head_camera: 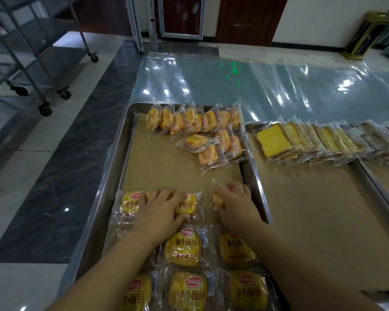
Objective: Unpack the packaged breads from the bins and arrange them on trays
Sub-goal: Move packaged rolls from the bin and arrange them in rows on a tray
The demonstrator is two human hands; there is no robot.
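Note:
A steel tray (pixel 119 140) lined with brown paper lies in front of me. Several yellow packaged small breads lie flat in rows at its near end (pixel 183 249). My left hand (pixel 161 207) lies over two packets in the farthest row (pixel 128 203), thumb curled round the right one. My right hand (pixel 234 200) grips another packaged bread (pixel 218 198) just right of them. A loose pile of packaged breads (pixel 202 129) sits at the tray's far right corner.
A second paper-lined tray (pixel 301 198) to the right holds a row of packaged toast slices (pixel 301 140). Clear plastic sheeting (pixel 234 81) covers the floor beyond. Wheeled steel racks (pixel 32 52) stand at the left, doors at the back.

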